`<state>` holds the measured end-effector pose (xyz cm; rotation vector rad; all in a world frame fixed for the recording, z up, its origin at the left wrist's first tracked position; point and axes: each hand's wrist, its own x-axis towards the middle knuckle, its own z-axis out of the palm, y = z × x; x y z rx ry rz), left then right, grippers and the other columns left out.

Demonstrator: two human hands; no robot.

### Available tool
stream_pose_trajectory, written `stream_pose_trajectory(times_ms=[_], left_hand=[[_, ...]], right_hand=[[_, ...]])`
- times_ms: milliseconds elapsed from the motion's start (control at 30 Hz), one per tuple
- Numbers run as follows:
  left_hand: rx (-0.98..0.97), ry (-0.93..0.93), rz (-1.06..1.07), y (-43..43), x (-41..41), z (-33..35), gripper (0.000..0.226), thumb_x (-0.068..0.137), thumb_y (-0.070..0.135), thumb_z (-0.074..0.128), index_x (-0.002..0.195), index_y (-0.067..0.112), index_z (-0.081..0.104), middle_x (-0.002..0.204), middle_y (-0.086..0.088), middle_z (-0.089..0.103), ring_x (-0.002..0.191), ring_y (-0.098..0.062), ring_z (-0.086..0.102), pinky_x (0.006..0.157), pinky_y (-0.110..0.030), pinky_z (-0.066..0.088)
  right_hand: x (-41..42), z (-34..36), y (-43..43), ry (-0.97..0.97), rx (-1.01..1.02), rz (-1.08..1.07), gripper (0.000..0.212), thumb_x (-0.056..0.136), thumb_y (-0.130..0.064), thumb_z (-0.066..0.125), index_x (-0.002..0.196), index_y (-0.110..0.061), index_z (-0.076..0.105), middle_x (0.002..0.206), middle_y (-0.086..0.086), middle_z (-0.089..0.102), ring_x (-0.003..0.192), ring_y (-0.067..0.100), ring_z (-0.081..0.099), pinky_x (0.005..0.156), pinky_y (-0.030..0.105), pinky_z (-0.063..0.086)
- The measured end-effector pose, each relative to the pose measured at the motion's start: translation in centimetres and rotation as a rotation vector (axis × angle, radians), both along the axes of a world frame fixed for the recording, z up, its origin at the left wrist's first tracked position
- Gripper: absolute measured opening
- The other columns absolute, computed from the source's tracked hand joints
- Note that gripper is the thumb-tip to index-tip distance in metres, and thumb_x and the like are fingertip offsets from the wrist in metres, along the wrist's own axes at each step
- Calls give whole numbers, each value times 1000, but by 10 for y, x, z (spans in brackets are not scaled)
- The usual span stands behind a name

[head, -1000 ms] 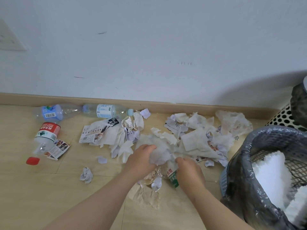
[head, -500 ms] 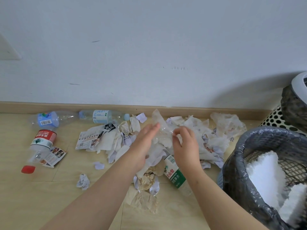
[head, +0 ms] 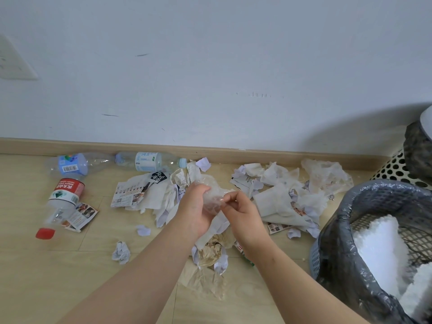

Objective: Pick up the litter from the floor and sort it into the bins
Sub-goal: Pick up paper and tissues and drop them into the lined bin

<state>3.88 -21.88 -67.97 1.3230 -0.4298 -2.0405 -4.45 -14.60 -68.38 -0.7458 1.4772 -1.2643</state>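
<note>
Our hands have closed in since half a second ago: the left hand (head: 194, 208) now curls round a crumpled clear plastic wrapper (head: 214, 199) and the right hand (head: 243, 218) pinches its edge. We hold it above the torn white paper litter (head: 280, 199) on the wooden floor (head: 70, 265), left of the grey-bagged basket bin (head: 378, 187).

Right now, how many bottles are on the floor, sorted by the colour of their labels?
Blue label: 2, the left bottle and the wall bottle.
Red label: 1, the red-capped bottle.
Green-and-white label: 1, the half-hidden bottle.
Total: 4.
</note>
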Motion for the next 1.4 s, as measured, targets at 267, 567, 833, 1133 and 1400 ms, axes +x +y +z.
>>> stream_pose_trajectory(times_ms=[267, 567, 833, 1133, 1400], left_hand=[[-17, -122, 67, -2, -3, -9, 35, 95, -5, 32, 100, 20, 56, 85, -15, 60, 69, -25, 60, 57, -31, 47], [-36, -225, 97, -4, -8, -32, 40, 93, -4, 37, 117, 22, 56, 93, -15, 68, 68, -26, 62, 56, -35, 51], [-145, -409, 44, -11, -44, -43, 39, 89, -2, 34, 91, 30, 56, 92, -3, 61, 69, -18, 53, 58, -28, 42], [12, -392, -118, -28, -85, -70, 31, 94, 7, 37, 99, 30, 58, 92, -2, 56, 76, -22, 54, 80, -40, 54], [-253, -539, -235, -39, -113, -81, 39, 94, 8, 33, 125, 20, 52, 117, -5, 58, 87, -19, 59, 66, -28, 49]], right_hand=[[-6, -9, -1, -92, 27, -48, 11, 92, 1, 54, 89, -10, 56, 87, 1, 71, 98, 13, 65, 78, 17, 49], [-25, -18, 0, -99, 146, -277, 8, 93, -9, 53, 93, -15, 58, 88, 6, 66, 74, 15, 60, 66, 23, 47], [-75, -50, -18, 87, 397, -616, 17, 93, -7, 47, 100, -17, 58, 89, -3, 57, 72, 14, 52, 66, 30, 45], [-157, -56, -64, 434, 612, -701, 22, 92, -15, 46, 111, -20, 54, 135, 11, 38, 114, 34, 46, 96, 46, 45], [-206, -50, -85, 529, 654, -669, 37, 92, -19, 42, 123, -33, 56, 151, 12, 18, 128, 35, 31, 105, 41, 32]])
